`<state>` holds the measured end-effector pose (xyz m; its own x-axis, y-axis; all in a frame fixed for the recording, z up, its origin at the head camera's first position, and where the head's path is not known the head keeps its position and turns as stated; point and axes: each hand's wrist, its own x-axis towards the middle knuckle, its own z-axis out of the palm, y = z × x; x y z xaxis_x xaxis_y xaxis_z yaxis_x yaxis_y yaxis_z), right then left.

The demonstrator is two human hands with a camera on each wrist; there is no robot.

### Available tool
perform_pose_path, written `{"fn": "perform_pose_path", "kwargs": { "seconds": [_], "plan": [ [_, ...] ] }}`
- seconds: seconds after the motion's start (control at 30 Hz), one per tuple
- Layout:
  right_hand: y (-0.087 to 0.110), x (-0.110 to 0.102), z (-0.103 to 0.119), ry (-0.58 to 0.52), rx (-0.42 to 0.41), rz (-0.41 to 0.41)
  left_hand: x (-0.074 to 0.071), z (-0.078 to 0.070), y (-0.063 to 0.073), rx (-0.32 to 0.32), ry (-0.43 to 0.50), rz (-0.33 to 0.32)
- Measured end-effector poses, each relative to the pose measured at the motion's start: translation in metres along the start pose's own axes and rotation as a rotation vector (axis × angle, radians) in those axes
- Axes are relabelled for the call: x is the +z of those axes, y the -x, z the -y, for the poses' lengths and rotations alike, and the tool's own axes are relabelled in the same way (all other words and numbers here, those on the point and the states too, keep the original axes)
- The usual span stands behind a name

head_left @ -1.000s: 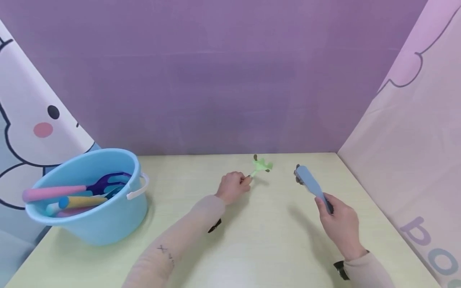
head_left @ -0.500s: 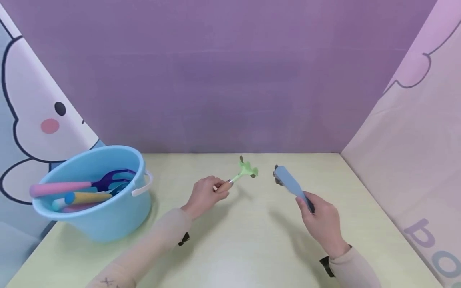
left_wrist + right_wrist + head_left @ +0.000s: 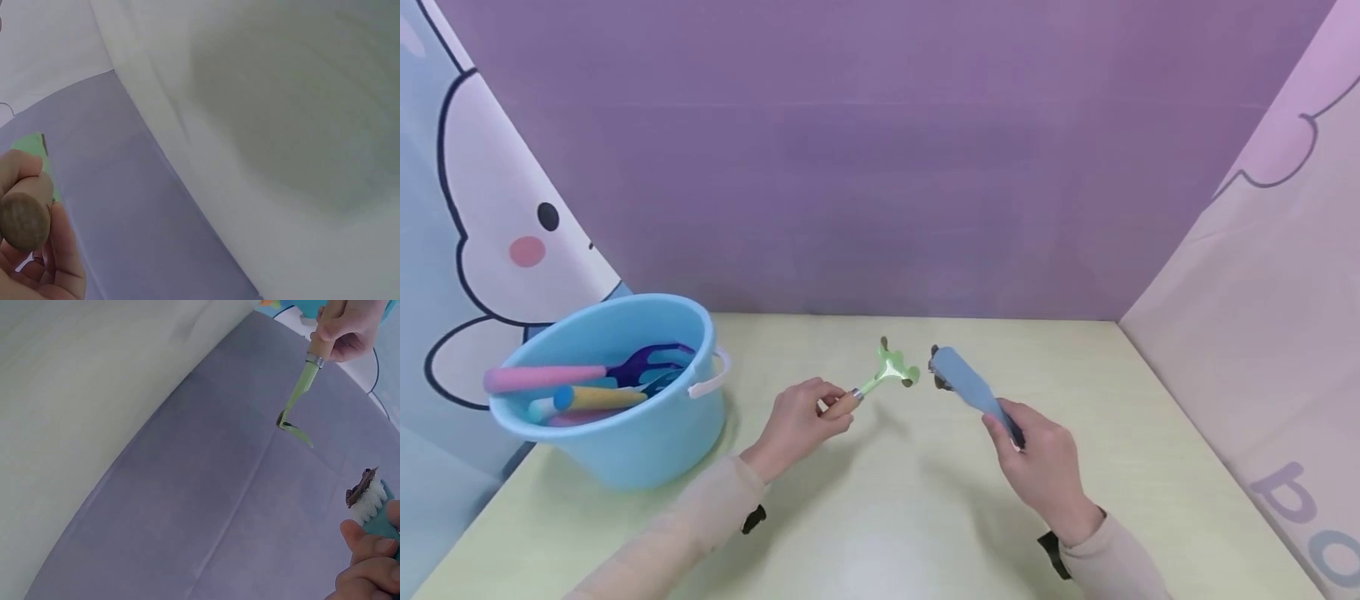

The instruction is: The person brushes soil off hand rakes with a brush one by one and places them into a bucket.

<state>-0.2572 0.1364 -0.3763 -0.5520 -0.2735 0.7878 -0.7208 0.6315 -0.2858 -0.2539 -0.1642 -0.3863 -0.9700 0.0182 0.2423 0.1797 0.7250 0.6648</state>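
Note:
In the head view my left hand (image 3: 801, 425) grips a small garden hand rake by its wooden handle (image 3: 842, 406). Its light green head (image 3: 892, 365) has bent prongs with dark brown bits on their tips. Opposite it, my right hand (image 3: 1047, 467) holds a blue brush (image 3: 967, 381), back side up, thumb along the handle. White bristles (image 3: 370, 503) show in the right wrist view, caked with brown dirt (image 3: 360, 487) at the ends. A narrow gap parts the brush from the rake's prongs. Close up in the left wrist view is the rake's handle end (image 3: 25, 222), between thumb and fingers.
A light blue bucket (image 3: 640, 458) with a white handle (image 3: 711, 375) stands on the left of the pale table (image 3: 880, 517). Out of it stick a pink-handled purple fork (image 3: 553, 377) and a yellow-handled tool (image 3: 598, 397). Purple cloth (image 3: 880, 167) hangs behind.
My left hand has drawn back and left with the rake. My right hand has brought the brush leftward, closer to the prongs. The head view has swung slightly left.

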Motion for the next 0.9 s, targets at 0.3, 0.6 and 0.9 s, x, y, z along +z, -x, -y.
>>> {"fn": "perform_pose_path", "kwargs": {
  "seconds": [0.3,0.6,0.9],
  "plan": [
    [-0.007,0.012,0.009,0.086,-0.087,0.001,0.0,-0.005,0.009,0.008,-0.048,0.002],
    [-0.017,0.023,0.006,0.148,-0.047,0.02,0.001,-0.013,0.014,0.05,-0.07,0.05],
    [-0.028,0.037,0.014,0.313,-0.209,0.007,0.003,-0.025,0.017,0.123,-0.121,0.039]
  ]
}}
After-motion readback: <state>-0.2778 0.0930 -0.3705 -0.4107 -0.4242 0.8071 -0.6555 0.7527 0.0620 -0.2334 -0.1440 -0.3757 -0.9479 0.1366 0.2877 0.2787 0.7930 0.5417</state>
